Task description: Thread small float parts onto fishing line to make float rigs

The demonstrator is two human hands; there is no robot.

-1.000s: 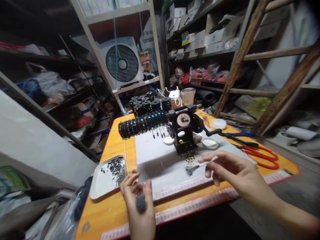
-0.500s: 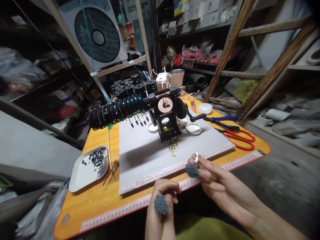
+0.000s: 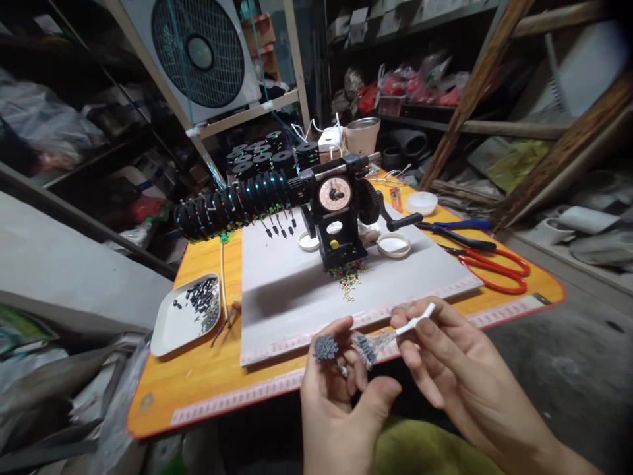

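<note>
The right hand (image 3: 448, 353) pinches one bundle (image 3: 380, 344) by its white end (image 3: 415, 320), perhaps sparing the tips (image 3: 366, 351); the left hand (image 3: 341, 402) holds another bundle (image 3: 326, 347).

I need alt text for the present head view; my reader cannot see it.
A person's right hand pinches a white-ended, grey-tipped bundle of strands; beside it, the left hand holds a round grey bundle. Beyond, a black hand-cranked machine stands on a flat white board upon a yellow table.

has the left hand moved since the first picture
Yes. Judged against the white tray, the left hand has shifted right: first beside the tray, it now is well away from it, close to the right hand.
</note>
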